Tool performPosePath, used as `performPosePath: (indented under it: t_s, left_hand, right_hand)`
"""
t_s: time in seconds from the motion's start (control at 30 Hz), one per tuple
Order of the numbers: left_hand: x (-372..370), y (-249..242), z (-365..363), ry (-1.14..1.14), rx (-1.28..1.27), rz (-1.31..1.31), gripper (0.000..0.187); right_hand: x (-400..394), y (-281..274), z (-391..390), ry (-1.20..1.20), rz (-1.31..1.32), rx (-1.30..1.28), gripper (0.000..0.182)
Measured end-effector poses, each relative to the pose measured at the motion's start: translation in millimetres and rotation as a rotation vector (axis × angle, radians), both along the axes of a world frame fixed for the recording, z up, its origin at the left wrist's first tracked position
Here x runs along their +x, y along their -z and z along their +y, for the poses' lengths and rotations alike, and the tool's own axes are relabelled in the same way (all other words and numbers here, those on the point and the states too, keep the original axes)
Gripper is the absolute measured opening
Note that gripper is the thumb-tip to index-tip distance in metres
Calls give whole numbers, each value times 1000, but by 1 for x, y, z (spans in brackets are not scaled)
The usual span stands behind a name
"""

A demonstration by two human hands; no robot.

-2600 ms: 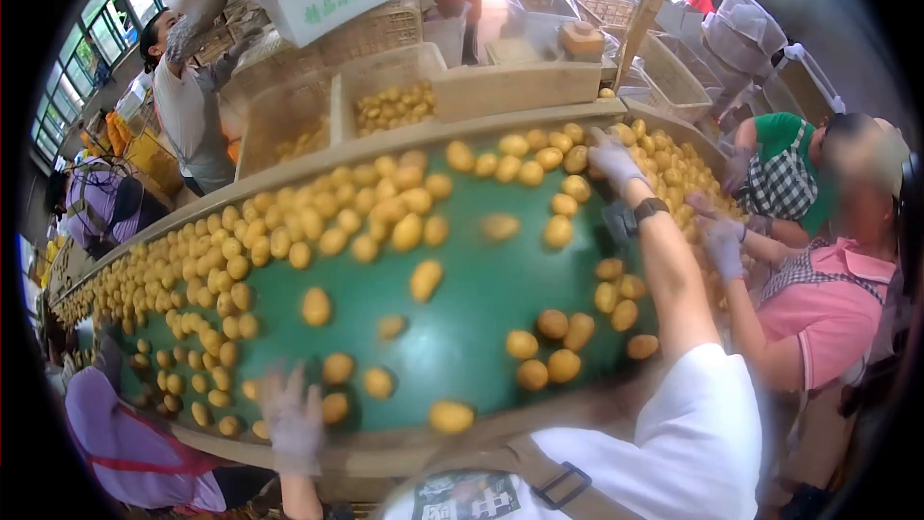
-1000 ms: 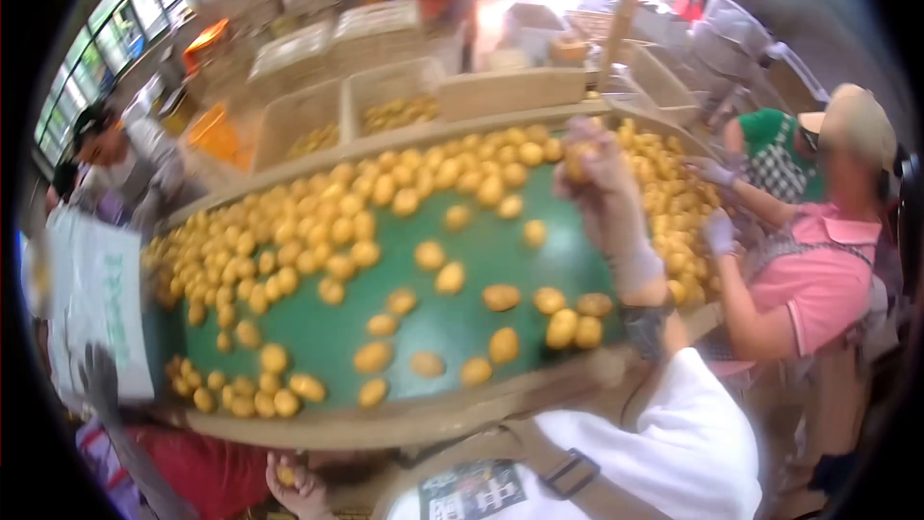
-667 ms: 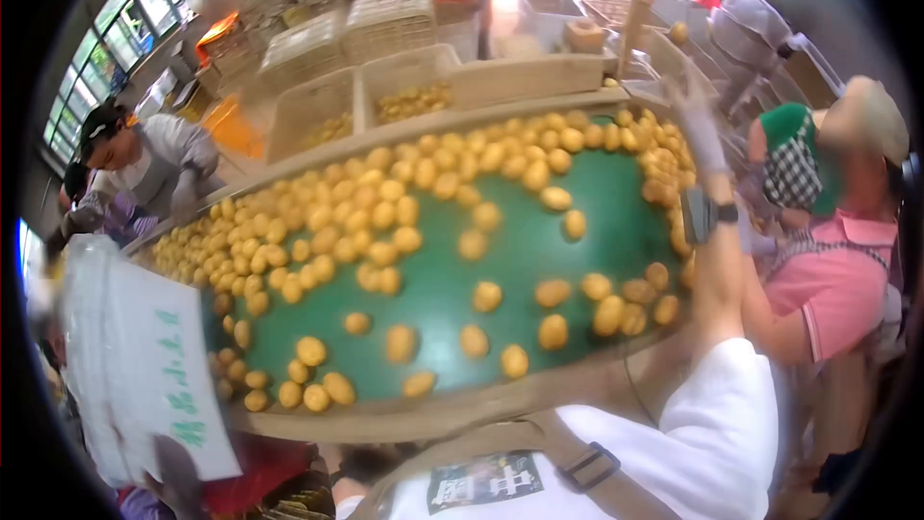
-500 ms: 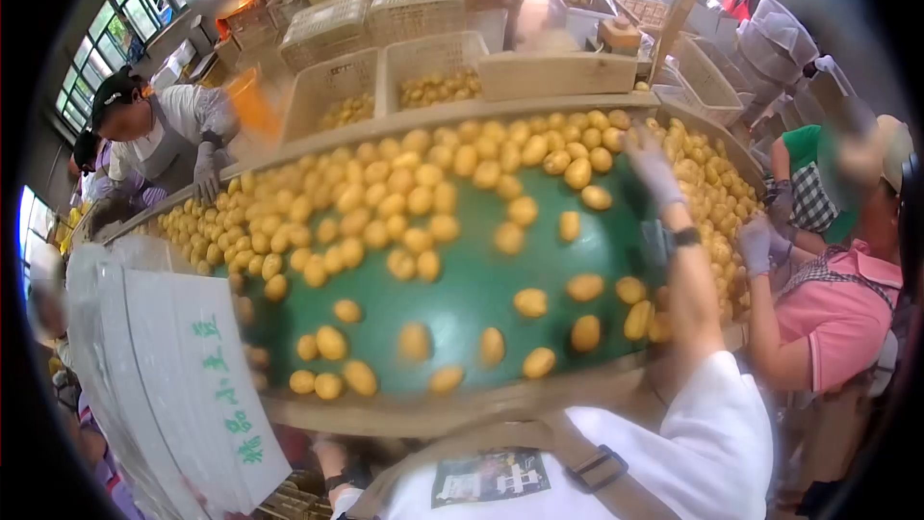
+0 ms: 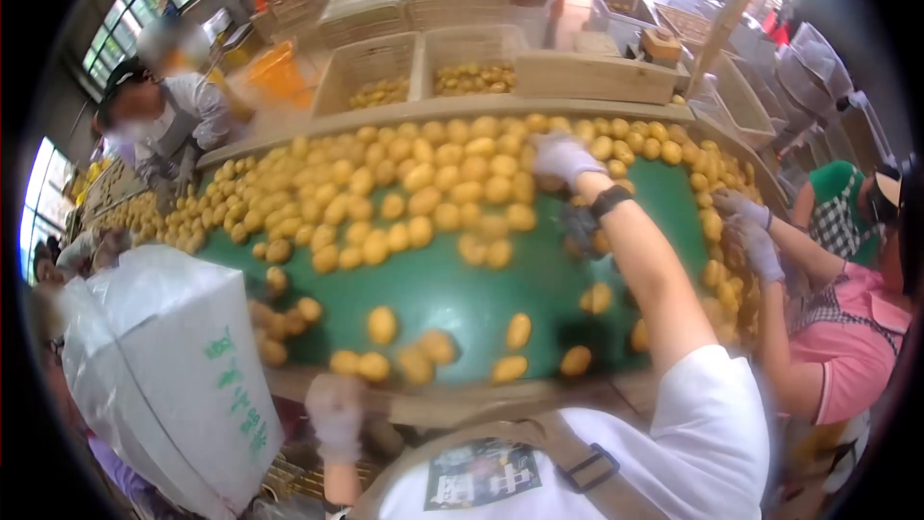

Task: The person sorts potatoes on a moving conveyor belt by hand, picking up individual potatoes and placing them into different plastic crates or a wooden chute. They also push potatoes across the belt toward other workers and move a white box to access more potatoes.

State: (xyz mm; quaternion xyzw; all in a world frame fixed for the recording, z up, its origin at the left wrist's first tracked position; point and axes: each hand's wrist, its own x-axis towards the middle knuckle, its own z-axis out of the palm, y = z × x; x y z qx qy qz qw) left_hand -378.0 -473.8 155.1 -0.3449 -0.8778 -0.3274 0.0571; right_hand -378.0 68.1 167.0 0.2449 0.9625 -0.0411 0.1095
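A crowd of yellow potatoes [image 5: 419, 173] lies on a green sorting surface [image 5: 443, 294], with looser ones near its front edge. My right hand [image 5: 566, 160], in a pale glove, reaches over the table to the far potatoes. Its fingers point down among them and are mostly hidden, so I cannot see a grip. Below that wrist is a dark blurred shape [image 5: 580, 229] I cannot make out. My left hand [image 5: 335, 414], also gloved, is at the wooden front edge [image 5: 462, 404], close to several near potatoes. Motion smears its fingers.
A white sack with green writing [image 5: 183, 366] stands at the left. Two crates with potatoes [image 5: 474, 79] sit behind the far rim. Co-workers' gloved hands [image 5: 756, 231] work at the right edge; another person [image 5: 164, 120] leans in at the far left.
My right hand has swept left along the far potatoes. My left hand has risen from below to the front edge. Potatoes have shifted, and the view has turned slightly.
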Motion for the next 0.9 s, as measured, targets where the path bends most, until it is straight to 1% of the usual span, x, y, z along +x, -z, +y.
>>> performPosePath:
  t_s: [0.07,0.1,0.13,0.17,0.2,0.23,0.3,0.37,0.4,0.43,0.47,0.5,0.57,0.6,0.67,0.7,0.77,0.8,0.83,0.87,0.9]
  left_hand:
    - [12,-11,53,147,99,221,7]
    - [16,-13,66,200,93,154,7]
    - [19,-14,78,254,93,86,7]
    - [21,-13,86,311,98,16,7]
    - [25,-12,91,313,72,-25,7]
    - [27,-11,95,312,51,-66,6]
    - [31,-11,108,347,-18,-114,6]
    - [28,-22,123,437,-144,-131,7]
    - [11,-26,121,498,-90,-114,9]
    - [8,-28,136,562,-33,-82,10]
    - [5,-28,151,625,30,-44,12]
    - [4,-26,162,658,37,-16,13]
    - [8,-21,178,717,62,30,16]
    - [14,-23,179,748,13,37,17]
    - [9,-29,181,819,-87,70,20]
    - [3,-27,178,845,-112,94,21]
    - [-4,-18,162,899,-162,102,22]
    - [-2,-13,156,871,-140,44,25]
    - [-1,-7,153,843,-120,-8,28]
    - [8,3,160,816,-93,-68,32]
    - [14,2,170,898,-105,-72,36]
  right_hand:
    - [13,-3,19,16,170,-167,41]
    - [20,6,38,90,65,-195,49]
    - [34,16,54,99,66,-226,51]
    - [51,5,52,165,67,-397,49]
    - [76,-3,44,256,222,-651,49]
    - [90,6,48,173,326,-590,52]
    - [100,-32,10,142,695,-723,53]
    - [95,-62,-19,-235,1297,-470,51]
    - [82,-84,-42,-416,1423,-617,52]
    - [78,-114,-48,-611,1555,-753,53]
    - [52,-119,-51,-573,1648,-716,53]
    - [25,-124,-54,-529,1739,-675,52]
    - [-24,-108,-43,-295,1565,-314,49]
    - [-33,-106,-37,-342,1368,-167,48]
    - [-22,-105,-30,-335,1183,-130,45]
    - [9,-98,-18,-301,1176,-240,44]
    - [75,-70,21,13,1180,-335,42]
    - [125,-39,54,164,1200,-281,41]
    - [189,10,98,296,1188,-129,40]
    - [268,70,153,408,1113,59,40]
    - [332,121,196,475,1010,222,41]
